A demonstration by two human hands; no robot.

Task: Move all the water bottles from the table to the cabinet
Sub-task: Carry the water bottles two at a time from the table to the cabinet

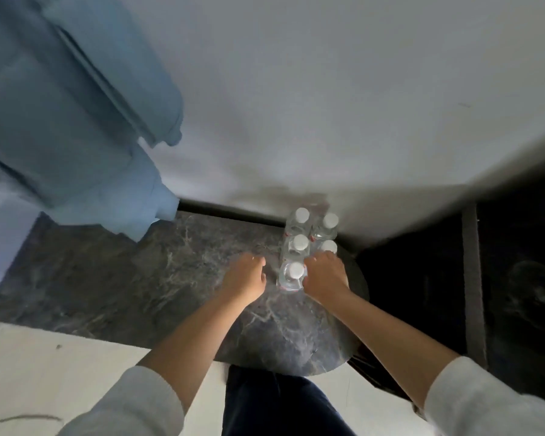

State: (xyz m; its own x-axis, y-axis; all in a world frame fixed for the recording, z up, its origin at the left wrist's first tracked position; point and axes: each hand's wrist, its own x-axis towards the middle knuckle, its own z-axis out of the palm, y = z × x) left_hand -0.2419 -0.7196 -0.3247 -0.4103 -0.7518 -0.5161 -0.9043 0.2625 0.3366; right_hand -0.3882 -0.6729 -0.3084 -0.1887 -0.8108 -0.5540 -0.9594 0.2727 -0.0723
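Observation:
Several clear water bottles with white caps stand in two rows on the dark marble table (177, 278), against the white wall. The nearest bottle (291, 276) stands between my hands. My left hand (246, 276) hovers just left of it with loosely curled fingers, holding nothing and apart from the bottle. My right hand (326, 276) lies against that bottle's right side, fingers curled downward, knuckles touching another bottle's cap (329, 246). Whatever is under its palm is hidden. Three more bottles (299, 229) stand behind. No cabinet shows clearly.
A blue garment (76, 105) hangs at the upper left over the table's back edge. Right of the rounded table end lies a dark recess (453, 278). Pale floor (76, 372) and my dark trouser leg (274, 404) are below.

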